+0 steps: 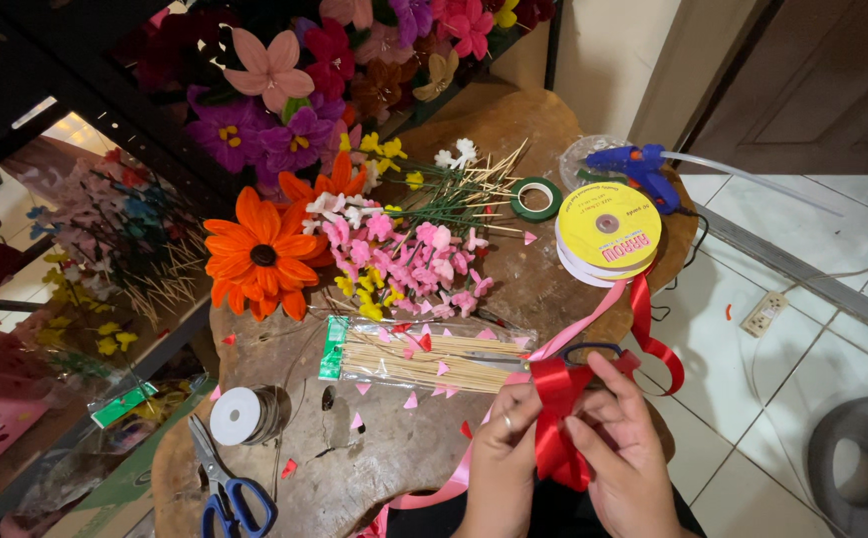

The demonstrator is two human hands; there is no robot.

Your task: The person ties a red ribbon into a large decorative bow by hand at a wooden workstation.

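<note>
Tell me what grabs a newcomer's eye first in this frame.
Probably the big orange fabric flower at the left of the wooden table, beside a heap of small pink blossoms on stems. Next, low in the frame, the left hand and right hand folding a shiny red ribbon. At upper right, yellow-labelled ribbon spools sit under a blue glue gun.

Scissors (227, 488) left of hands, skewer pack (424, 357) behind them, ribbon spools (608, 235) behind right, glue gun (638, 167) beyond spools.
</note>
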